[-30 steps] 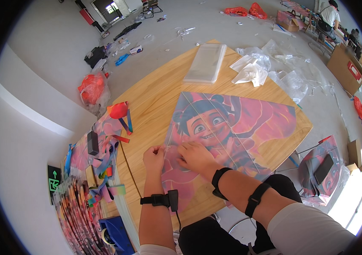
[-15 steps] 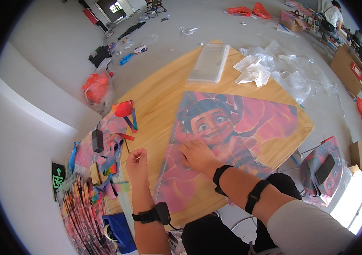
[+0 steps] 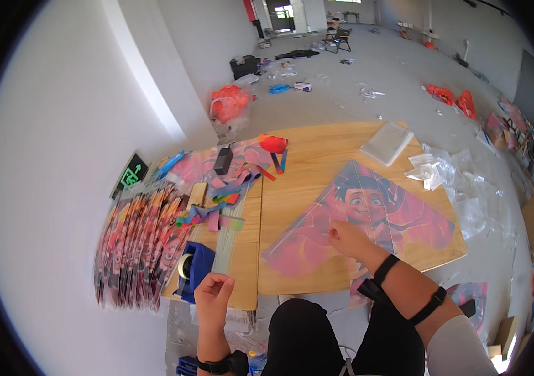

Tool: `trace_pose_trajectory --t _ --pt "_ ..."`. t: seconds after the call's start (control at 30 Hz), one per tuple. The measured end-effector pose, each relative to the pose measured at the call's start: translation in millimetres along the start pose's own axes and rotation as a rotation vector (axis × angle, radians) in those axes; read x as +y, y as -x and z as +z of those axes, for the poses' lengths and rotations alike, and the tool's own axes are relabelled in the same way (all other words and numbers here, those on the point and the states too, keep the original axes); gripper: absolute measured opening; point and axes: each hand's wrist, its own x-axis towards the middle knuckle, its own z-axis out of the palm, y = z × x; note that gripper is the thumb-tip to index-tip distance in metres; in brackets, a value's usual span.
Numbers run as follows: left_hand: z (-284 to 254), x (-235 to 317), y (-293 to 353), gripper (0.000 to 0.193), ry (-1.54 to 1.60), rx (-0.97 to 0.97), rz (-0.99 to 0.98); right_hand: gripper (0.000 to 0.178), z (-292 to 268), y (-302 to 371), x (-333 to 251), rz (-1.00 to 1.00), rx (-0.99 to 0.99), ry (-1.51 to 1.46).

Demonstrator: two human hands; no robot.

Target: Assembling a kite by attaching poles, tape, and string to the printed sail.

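i'm holding my nearer left hand [image 3: 214, 299] curled narrow, contents unclear, the blue tape dispenser [image 3: 202, 262] at its eleven o'clock.

pass: tabletop [image 3: 298, 182] between ribbons [image 3: 234, 223] and kite [image 3: 373, 216] | block: tape dispenser [image 3: 203, 266]

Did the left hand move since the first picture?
Yes. The left hand went left, away from the printed sheet, and is now close to the blue tape holder.

- Bare left hand [image 3: 212, 297] and right hand [image 3: 348, 239]
- Black band [image 3: 212, 366] on my left wrist, boxy black module [image 3: 237, 362] attached
- Two black straps [image 3: 430, 306] around my right forearm [image 3: 407, 289]
- My pale sleeve [image 3: 463, 344]
- My black trousers [image 3: 301, 338]
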Motion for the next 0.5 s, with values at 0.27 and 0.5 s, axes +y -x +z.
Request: trace_pose_trajectory --t 0.27,0.5 --pt "-128 -55 60 0.015 -0.031 0.324 0.021 0.015 -48 173 -52 0.122 -0.226 -0.385" --pt "-202 -101 14 0.015 -0.619 0.592 0.295 0.012 -56 297 -33 0.389 -0.089 -0.543"
